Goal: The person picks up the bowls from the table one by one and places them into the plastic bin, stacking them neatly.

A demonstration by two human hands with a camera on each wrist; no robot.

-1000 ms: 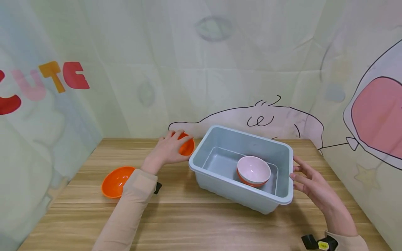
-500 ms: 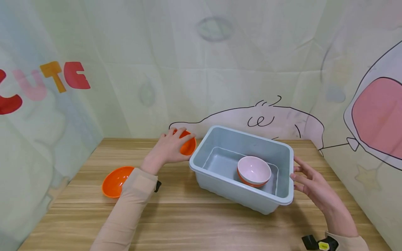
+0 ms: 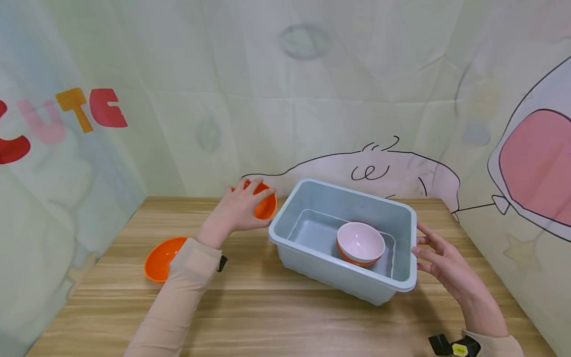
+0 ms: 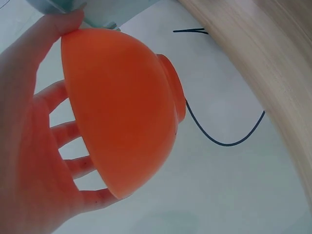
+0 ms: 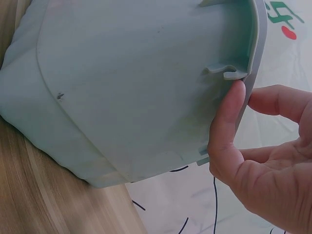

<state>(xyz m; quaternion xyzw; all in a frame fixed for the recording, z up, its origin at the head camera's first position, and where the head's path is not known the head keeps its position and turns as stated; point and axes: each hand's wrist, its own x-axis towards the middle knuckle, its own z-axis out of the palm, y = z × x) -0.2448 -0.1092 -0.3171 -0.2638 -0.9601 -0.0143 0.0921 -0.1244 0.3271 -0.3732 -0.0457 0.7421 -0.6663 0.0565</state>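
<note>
My left hand [image 3: 234, 206] grips an orange bowl [image 3: 266, 204] by its rim, just left of the bin. In the left wrist view this bowl [image 4: 122, 107] is on its side, its foot facing away from the palm, with thumb and fingers spread along the rim. A light blue-grey plastic bin [image 3: 325, 267] stands at an angle on the table. At its right end, my right hand [image 3: 450, 270] holds the rim; the right wrist view has thumb and finger pinching the edge of the bin [image 5: 136, 87]. Inside sits a white-lined bowl [image 3: 360, 241] above an orange one [image 3: 352, 259].
Another orange bowl [image 3: 162, 260] lies on the wooden table [image 3: 267, 317] at the left, partly hidden by my left sleeve [image 3: 187, 282]. A printed cloth backdrop [image 3: 214, 99] borders the table at the back and both sides.
My left hand has risen slightly with the orange bowl. The right hand, the bin and the bowls in it have stayed in place.
</note>
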